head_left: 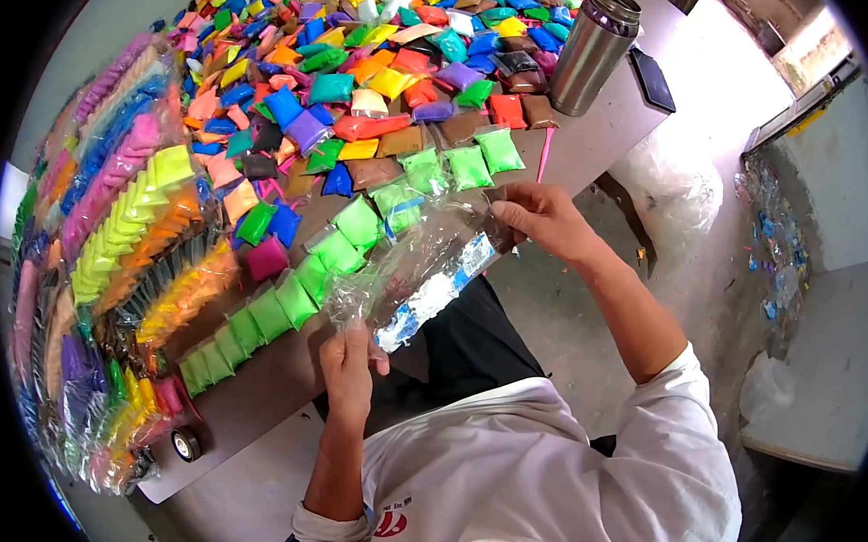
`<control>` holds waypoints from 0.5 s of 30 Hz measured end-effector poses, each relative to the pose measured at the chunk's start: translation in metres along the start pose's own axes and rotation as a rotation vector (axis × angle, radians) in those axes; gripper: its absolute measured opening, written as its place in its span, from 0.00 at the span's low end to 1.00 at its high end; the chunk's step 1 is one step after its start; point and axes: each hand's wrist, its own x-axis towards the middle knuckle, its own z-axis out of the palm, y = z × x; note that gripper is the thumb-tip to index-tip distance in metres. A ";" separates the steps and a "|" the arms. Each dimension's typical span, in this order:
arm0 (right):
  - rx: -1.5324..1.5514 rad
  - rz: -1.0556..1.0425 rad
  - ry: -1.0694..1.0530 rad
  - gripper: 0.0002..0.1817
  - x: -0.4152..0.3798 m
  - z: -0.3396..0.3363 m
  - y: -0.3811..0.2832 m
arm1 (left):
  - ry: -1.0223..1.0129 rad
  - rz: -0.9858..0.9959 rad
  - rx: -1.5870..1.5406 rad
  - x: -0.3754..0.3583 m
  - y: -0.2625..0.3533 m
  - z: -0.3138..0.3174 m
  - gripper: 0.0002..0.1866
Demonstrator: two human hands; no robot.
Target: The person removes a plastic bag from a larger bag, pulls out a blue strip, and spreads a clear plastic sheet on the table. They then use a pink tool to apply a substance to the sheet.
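1. Bag, appearance: the bag [419, 257] is clear, thin plastic, wrinkled and glossy, with bright glare on its folds. A ragged white-and-blue strip [435, 295] lines the side nearest my body; its surface is patchy. Any contents cannot be made out through the shine.
2. Bag, orientation: the long axis runs obliquely, from the lower left end at my left grip [349, 367] up to the upper right end at my right grip [545, 218]. The strip lies roughly parallel to this axis. I cannot tell which end is the mouth.
3. Bag, location: it is stretched between my two grips, at the near edge of the surface [583, 139]. In view, its far side overlaps part of the row of green packets [271, 317]; contact with them cannot be confirmed.
4. Left grip: closed in a pinch on the gathered lower left end of the bag.
5. Right grip: closed, thumb pressed against the fingers, with the upper right end of the bag between them.
6. Surroundings: the green packets form a slanting row just beyond the bag. A mixed heap [377, 70] of coloured packets lies behind them. Bagged stacks [127, 226] stand at left. A flask [594, 56] stands upright at right, near a phone [651, 79].
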 end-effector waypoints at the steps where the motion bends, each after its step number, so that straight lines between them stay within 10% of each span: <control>1: 0.006 -0.001 -0.002 0.15 0.002 0.001 0.003 | -0.003 -0.014 -0.013 0.000 0.001 -0.001 0.27; 15: 0.104 0.007 0.045 0.10 0.010 -0.008 -0.001 | -0.026 -0.057 0.283 0.015 0.013 0.003 0.21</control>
